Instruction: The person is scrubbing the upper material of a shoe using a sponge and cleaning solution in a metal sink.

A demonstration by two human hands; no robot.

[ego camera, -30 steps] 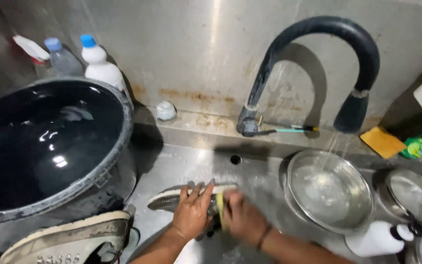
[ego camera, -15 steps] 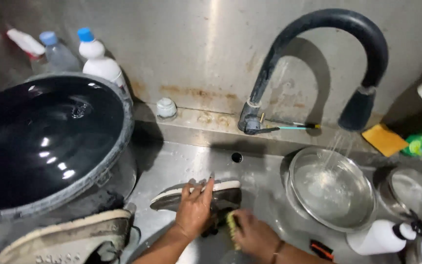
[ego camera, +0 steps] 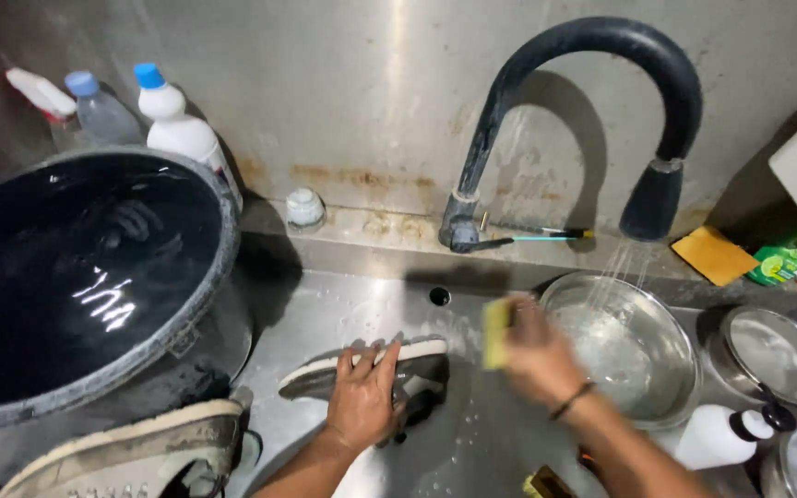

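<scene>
My left hand [ego camera: 363, 398] presses down on a grey shoe with a white sole [ego camera: 362, 368] that lies on its side in the steel sink [ego camera: 325, 304]. Raised beside a steel bowl [ego camera: 634, 343], my right hand [ego camera: 537, 350] grips a yellow sponge [ego camera: 495, 333]. Water streams from the black curved faucet [ego camera: 592, 101] into that bowl. A second grey shoe [ego camera: 131, 456] lies at the lower left, sole outward.
A big black tub [ego camera: 85, 277] full of dark water fills the left. Cleaner bottles [ego camera: 177, 129] stand behind it. A small white cap [ego camera: 305, 207] sits on the ledge. At the right are more steel bowls [ego camera: 772, 355], a white bottle [ego camera: 726, 433], a yellow cloth [ego camera: 714, 254].
My right hand has lifted the sponge off the shoe and moved right and up toward the bowl under the running water. The left hand stays on the shoe.
</scene>
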